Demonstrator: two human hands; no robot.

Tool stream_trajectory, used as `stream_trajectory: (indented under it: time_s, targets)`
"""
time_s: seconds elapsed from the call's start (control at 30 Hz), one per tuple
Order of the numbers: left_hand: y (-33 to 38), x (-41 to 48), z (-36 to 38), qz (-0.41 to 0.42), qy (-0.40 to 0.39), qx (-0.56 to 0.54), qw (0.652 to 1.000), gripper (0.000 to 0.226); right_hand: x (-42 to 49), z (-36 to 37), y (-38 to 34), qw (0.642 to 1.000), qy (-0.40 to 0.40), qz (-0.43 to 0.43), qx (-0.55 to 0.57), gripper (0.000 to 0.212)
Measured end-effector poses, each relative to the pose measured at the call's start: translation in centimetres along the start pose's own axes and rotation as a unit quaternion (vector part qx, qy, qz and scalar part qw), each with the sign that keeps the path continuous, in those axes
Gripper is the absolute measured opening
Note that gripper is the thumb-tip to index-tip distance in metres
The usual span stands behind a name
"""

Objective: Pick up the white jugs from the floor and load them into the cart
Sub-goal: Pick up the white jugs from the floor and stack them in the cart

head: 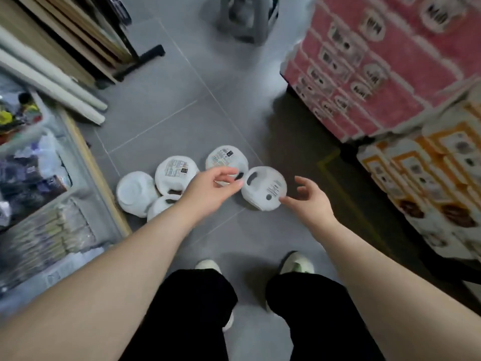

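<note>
Several white jugs lie in a cluster on the grey tiled floor in front of my feet. The rightmost jug shows a handle hole and a small label. A labelled jug lies just behind it, and another labelled jug lies further left. A plain jug sits at the far left of the cluster. My left hand hovers over the middle jugs with fingers loosely bent, holding nothing. My right hand is open beside the rightmost jug, its fingertip near the jug's edge. No cart is clearly visible.
Clear storage bins and rolled sheets line the left. Stacked pink cartons and orange-white cartons fill the right. A grey stool stands at the back. Bare floor lies beyond the jugs.
</note>
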State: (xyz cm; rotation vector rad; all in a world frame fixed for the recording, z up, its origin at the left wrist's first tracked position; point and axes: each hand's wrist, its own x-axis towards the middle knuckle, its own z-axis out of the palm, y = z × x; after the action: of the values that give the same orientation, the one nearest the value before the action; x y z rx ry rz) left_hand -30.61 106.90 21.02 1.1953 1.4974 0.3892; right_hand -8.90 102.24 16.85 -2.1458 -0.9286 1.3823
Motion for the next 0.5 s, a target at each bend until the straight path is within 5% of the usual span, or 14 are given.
stream_trajectory:
  time_s: [0.23, 0.5]
  targets:
    - [-14.3, 14.6, 6.9, -0.029, -0.036, 0.055, 0.997, 0.035, 13.8, 9.6, 12.6, 0.999, 0.021, 0.004, 0.044, 0.105]
    - [-26.0, 27.3, 13.1, -0.026, -0.096, 0.156, 0.983, 0.081, 23.9, 17.3, 22.7, 0.998, 0.032, 0.006, 0.049, 0.149]
